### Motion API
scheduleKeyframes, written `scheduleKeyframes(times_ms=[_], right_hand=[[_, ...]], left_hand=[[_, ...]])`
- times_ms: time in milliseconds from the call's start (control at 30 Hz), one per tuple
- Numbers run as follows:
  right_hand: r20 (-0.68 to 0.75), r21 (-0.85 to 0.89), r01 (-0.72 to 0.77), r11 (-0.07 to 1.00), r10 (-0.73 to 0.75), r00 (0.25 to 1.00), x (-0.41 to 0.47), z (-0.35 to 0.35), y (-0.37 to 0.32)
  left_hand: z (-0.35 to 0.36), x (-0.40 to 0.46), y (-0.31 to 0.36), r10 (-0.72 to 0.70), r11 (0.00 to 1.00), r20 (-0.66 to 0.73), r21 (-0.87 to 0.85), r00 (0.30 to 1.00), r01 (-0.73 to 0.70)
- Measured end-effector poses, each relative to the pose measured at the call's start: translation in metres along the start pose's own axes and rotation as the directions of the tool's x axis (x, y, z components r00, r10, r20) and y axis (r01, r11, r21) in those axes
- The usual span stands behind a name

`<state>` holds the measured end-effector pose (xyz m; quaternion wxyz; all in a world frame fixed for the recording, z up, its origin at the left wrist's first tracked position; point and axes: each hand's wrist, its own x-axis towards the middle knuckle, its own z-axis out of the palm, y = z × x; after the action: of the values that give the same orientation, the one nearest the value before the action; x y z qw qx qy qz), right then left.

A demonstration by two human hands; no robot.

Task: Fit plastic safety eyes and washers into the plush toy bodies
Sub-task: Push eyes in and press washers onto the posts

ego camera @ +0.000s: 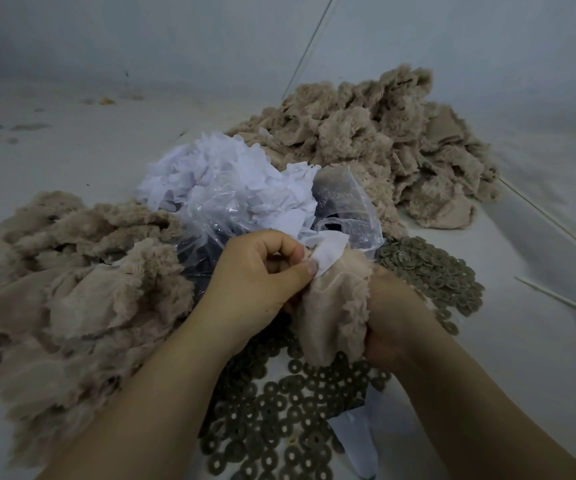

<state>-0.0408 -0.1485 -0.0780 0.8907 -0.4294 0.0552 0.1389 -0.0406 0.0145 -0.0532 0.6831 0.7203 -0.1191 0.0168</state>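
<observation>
Two heaps of beige plush bodies frame the floor here. On the far left lies the near plush heap (72, 282), fur and smooth backing all tumbled together. Moving in, a clear plastic bag (217, 209) stuffed with white fabric scraps (210, 174) sits just behind the hands. The left hand (259, 282) is curled tight, thumb and forefinger pinching a small white patch (328, 254) against the top of the plush body (328, 313) held in the middle. That body is turned so its smooth inner cloth faces up, fuzzy edge to the right. Under it and spreading toward the viewer, dark ring-shaped washers (279, 410) litter the floor, with more of them fanned out to the right. The right hand (394, 323) grips the plush body's right side, fingers wrapped into the fur and mostly hidden. Whether an eye is in the fabric, I cannot tell. Behind, upper right, the far plush heap (383, 143) rises against the wall, and a thin pale stick (556, 299) lies on the floor at far right.
</observation>
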Motion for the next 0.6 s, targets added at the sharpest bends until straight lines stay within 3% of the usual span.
scheduleKeyframes(times_ms=[67,200,600], right_hand=[[-0.064,-0.057,0.044,0.997,-0.048,0.997,0.004,-0.006,0.002],[-0.032,0.029,0.05,0.998,-0.049,0.998,0.005,0.004,0.009],[-0.053,-0.123,0.05,0.991,-0.057,0.997,0.001,-0.005,-0.001]], left_hand=[[0.0,0.0,0.0,0.002,1.0,0.004,-0.008,1.0,-0.002],[0.002,0.0,0.001,-0.003,0.999,0.01,-0.047,1.0,0.004],[-0.001,0.002,-0.004,0.006,0.999,-0.008,-0.035,1.0,-0.006]])
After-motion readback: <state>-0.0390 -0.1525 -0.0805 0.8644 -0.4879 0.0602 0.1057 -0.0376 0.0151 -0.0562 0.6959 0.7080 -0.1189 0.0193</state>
